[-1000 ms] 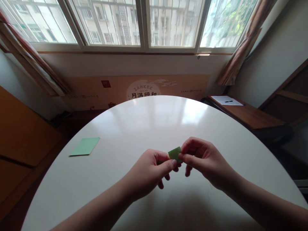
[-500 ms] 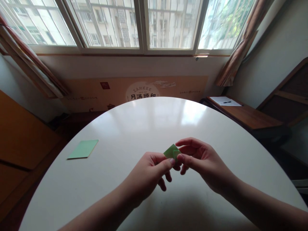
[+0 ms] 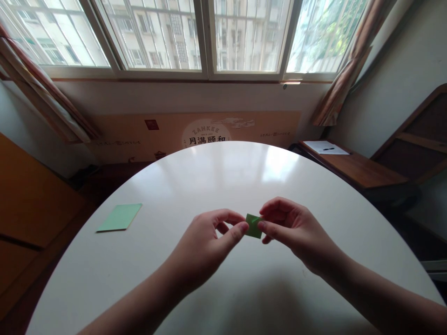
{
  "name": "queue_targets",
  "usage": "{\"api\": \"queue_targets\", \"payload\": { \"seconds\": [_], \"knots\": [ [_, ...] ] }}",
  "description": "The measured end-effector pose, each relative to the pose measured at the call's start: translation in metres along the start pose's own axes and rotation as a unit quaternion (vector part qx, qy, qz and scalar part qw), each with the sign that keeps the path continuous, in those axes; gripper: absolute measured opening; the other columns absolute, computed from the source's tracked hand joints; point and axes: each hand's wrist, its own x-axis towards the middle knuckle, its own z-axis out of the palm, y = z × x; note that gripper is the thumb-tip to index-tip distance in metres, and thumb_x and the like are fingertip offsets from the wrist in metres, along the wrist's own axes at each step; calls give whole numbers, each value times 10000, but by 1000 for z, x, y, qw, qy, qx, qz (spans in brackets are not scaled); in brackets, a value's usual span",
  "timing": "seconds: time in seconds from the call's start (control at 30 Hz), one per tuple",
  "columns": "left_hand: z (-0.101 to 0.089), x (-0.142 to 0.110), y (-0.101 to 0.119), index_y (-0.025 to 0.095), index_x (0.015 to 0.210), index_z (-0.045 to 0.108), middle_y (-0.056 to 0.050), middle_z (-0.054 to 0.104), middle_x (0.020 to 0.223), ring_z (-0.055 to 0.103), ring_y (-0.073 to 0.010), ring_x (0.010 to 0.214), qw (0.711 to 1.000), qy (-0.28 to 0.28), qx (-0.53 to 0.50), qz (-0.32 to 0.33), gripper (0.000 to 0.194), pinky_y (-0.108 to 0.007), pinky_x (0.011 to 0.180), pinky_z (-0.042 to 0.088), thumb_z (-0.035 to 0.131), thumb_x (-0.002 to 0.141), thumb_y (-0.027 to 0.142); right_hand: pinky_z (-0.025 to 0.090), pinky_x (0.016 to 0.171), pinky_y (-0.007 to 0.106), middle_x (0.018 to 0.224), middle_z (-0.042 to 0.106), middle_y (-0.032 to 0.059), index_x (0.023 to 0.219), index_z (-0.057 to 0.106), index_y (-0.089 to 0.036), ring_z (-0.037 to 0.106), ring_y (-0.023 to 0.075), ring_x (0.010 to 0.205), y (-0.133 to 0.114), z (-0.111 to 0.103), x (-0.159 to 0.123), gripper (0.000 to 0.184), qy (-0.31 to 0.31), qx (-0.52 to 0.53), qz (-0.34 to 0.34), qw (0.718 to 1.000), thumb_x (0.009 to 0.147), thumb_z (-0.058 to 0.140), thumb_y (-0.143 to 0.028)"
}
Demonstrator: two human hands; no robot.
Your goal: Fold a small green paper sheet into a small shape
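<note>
A small folded piece of green paper [image 3: 253, 226] is held up over the table between both hands. My left hand [image 3: 213, 239] pinches its left edge with thumb and forefinger. On the other side, my right hand [image 3: 291, 228] grips the right edge, its thumb lying on the near face and the other fingers curled behind. A crease or flap shows on the paper's front. Part of its right side is hidden by the right thumb.
A light green stack of square paper [image 3: 119, 217] lies at the left of the round white table [image 3: 167, 186]. Beyond the table's right edge stands a wooden desk [image 3: 375, 170] bearing a white sheet [image 3: 323, 147] and a dark pen [image 3: 328, 149]. A barred window is behind.
The green paper has turned, from corner-up to nearly square-on. My left hand has shifted its grip to the paper's left edge, and its lower fingers have curled in.
</note>
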Motion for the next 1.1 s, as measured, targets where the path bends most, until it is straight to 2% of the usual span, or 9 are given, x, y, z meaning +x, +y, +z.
{"api": "queue_targets", "payload": {
  "seconds": [0.1,0.23,0.37,0.47,0.57,0.8,1.0,1.1],
  "knots": [
    [1,2,-1,219,998,757,-29,734,875,627,-169,755,1000,15,-22,11,206,-226,586,497,695,857,355,578,614,278,827,712,27,891,665,-189,665,169,738,-1,1,-1,183,-22,-44,15,999,797,807,-255],
    [7,1,-2,180,872,767,-35,721,764,595,-146,636,998,-7,-63,-8,150,-208,499,478,684,846,302,579,603,279,824,715,32,952,659,-193,666,172,729,0,5,-4,224,-36,-51,25,998,792,808,-243],
    [11,2,-2,146,808,746,-22,664,667,523,-114,542,987,2,-150,-49,174,-190,439,448,700,822,313,583,592,275,816,718,35,1028,641,-201,667,176,746,-2,7,-4,253,-43,-26,20,999,833,777,-289],
    [14,2,-3,130,809,744,-33,656,666,527,-117,573,974,14,-216,-73,208,-180,447,442,724,806,337,572,555,255,824,710,69,951,672,-161,674,195,783,-4,8,-3,225,-63,-34,35,997,872,728,-364],
    [15,2,-4,124,795,741,-41,653,674,535,-125,612,963,21,-250,-101,232,-171,453,435,746,790,356,559,523,243,789,697,85,869,701,-125,679,189,729,-5,8,-2,300,-82,-32,69,994,894,688,-424],
    [15,2,-5,121,754,730,-44,652,681,533,-118,596,970,19,-215,-109,245,-170,450,430,741,790,363,543,472,219,814,718,83,849,716,-124,697,172,635,-2,8,-2,316,-76,7,123,989,846,739,-439],
    [14,3,-5,123,722,715,6,538,531,476,-95,485,974,8,-195,-119,275,-159,394,394,696,823,377,532,453,209,710,694,53,801,696,-123,683,160,584,-2,9,-2,299,-63,-1,116,991,813,774,-411],
    [13,4,-5,117,695,695,-23,579,569,491,-101,487,968,-3,-224,-114,320,-155,369,394,628,859,383,530,447,212,668,673,39,795,691,-125,680,163,575,-1,8,-2,315,-60,-5,114,992,833,751,-432]
  ]
}}
